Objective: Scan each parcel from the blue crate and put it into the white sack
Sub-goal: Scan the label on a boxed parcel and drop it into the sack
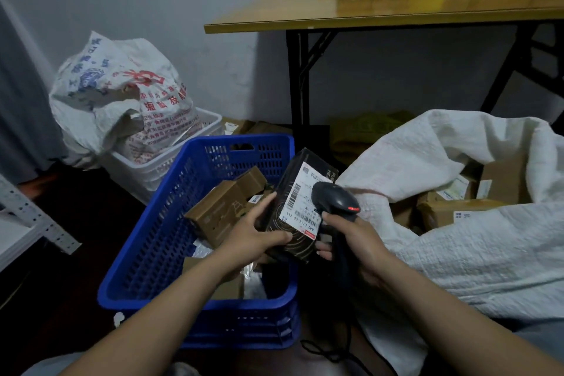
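Observation:
My left hand [254, 230] grips a black boxed parcel [297, 241] with a white barcode label, held tilted above the right rim of the blue crate [158, 232]. My right hand [351, 238] holds a dark handheld scanner [335, 198] by its handle, its head right over the label and a red light showing on it. In the crate lie brown cardboard boxes [222, 211] and some silvery packets. The white sack [457, 238] lies open at the right with several brown parcels inside.
A printed woven bag [122, 95] sits in a white basket [171, 162] behind the crate. A wooden folding table [381, 9] with cartons stands at the back right. A grey metal rack [30, 217] is at the left. The scanner's cable trails on the floor.

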